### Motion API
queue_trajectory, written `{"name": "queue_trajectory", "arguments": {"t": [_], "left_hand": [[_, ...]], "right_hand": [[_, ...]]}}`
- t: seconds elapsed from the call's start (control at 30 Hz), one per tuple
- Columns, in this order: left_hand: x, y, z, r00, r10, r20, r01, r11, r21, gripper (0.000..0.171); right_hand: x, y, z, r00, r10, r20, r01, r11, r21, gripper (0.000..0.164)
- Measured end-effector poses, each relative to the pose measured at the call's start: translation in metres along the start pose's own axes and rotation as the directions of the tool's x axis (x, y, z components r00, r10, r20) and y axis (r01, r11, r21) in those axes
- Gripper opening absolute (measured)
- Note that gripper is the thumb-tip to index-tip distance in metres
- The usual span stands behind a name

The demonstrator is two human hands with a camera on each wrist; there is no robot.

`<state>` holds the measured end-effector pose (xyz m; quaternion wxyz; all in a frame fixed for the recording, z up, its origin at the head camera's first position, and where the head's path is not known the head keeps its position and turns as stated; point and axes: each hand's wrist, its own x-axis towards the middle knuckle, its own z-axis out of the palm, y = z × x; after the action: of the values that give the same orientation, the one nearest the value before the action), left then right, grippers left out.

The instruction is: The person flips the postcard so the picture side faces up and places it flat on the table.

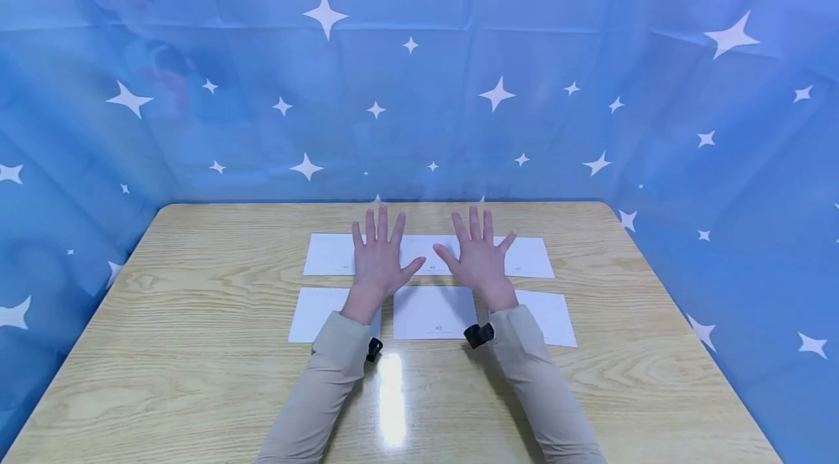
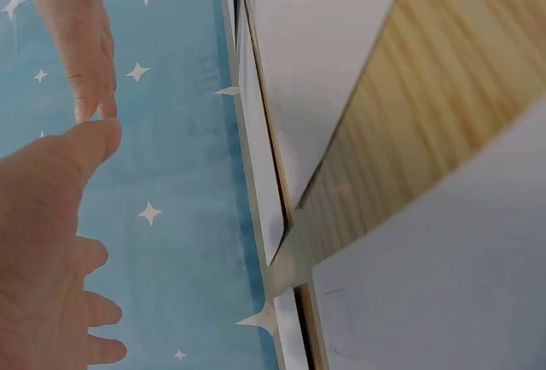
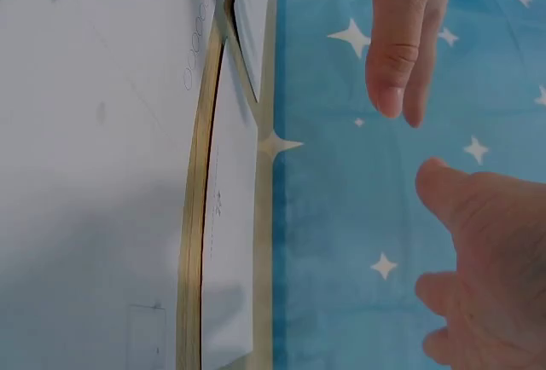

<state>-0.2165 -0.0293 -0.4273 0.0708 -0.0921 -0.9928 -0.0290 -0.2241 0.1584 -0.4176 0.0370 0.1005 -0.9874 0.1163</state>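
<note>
Both hands are held up over the table, fingers straight and spread, with nothing in them. My left hand [image 1: 379, 260] overlaps the left pair of white paper rectangles in the head view, and my right hand [image 1: 480, 260] overlaps the right pair. Their thumbs point toward each other with a gap between. The papers lie flat in two rows: a far left one [image 1: 326, 254], a near left one [image 1: 314, 315], a near middle one [image 1: 435, 311] and a near right one [image 1: 547, 318] among them. Small print, a row of ovals and a faint box mark show on the paper [image 3: 102, 174] in the right wrist view.
The wood-grain table [image 1: 197, 347] carries the papers, with strips of wood between them. A blue curtain [image 1: 419, 85] with white stars hangs behind the far edge and along both sides. Dark wrist devices [image 1: 478, 335] sit at the sleeve cuffs.
</note>
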Motion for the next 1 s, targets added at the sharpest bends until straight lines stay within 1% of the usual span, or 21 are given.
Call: {"name": "queue_trajectory", "arguments": {"t": [0.07,0.17,0.23,0.33,0.47,0.57,0.67,0.8,0.9,1.0], "left_hand": [[-0.001,-0.002,0.000,1.000,-0.002,0.010,0.002,1.000,0.006,0.089],[-0.002,-0.007,-0.002,1.000,-0.006,0.023,0.006,1.000,0.008,0.088],[-0.003,-0.013,-0.002,1.000,-0.005,0.023,0.005,1.000,-0.006,0.088],[-0.004,-0.025,0.002,1.000,-0.002,0.016,0.003,0.999,-0.054,0.086],[-0.006,-0.043,0.006,1.000,-0.012,0.018,0.014,0.993,-0.114,0.084],[-0.008,-0.055,0.006,0.999,-0.024,0.025,0.028,0.989,-0.144,0.082],[-0.009,-0.065,0.006,0.999,-0.037,0.026,0.042,0.983,-0.180,0.080],[-0.011,-0.080,0.007,0.998,-0.059,0.008,0.059,0.974,-0.218,0.077],[-0.013,-0.092,0.009,0.997,-0.076,0.000,0.074,0.969,-0.237,0.075],[-0.015,-0.103,0.008,0.995,-0.098,0.010,0.097,0.959,-0.266,0.072]], "right_hand": [[0.001,-0.002,0.002,1.000,-0.006,-0.004,0.006,1.000,0.006,0.074],[0.003,-0.005,0.005,0.999,-0.029,-0.032,0.030,0.999,0.035,0.075],[0.005,-0.009,0.007,0.998,-0.047,-0.048,0.050,0.997,0.061,0.074],[0.009,-0.015,0.011,0.995,-0.074,-0.065,0.080,0.993,0.083,0.073],[0.014,-0.025,0.014,0.996,-0.085,-0.032,0.087,0.991,0.103,0.073],[0.018,-0.032,0.017,0.995,-0.104,-0.013,0.104,0.984,0.144,0.072],[0.024,-0.039,0.020,0.991,-0.135,-0.026,0.137,0.971,0.194,0.069],[0.032,-0.048,0.027,0.984,-0.170,-0.059,0.179,0.948,0.262,0.064],[0.039,-0.054,0.033,0.982,-0.175,-0.064,0.187,0.929,0.319,0.061],[0.045,-0.060,0.038,0.984,-0.173,-0.048,0.179,0.914,0.364,0.060]]}}
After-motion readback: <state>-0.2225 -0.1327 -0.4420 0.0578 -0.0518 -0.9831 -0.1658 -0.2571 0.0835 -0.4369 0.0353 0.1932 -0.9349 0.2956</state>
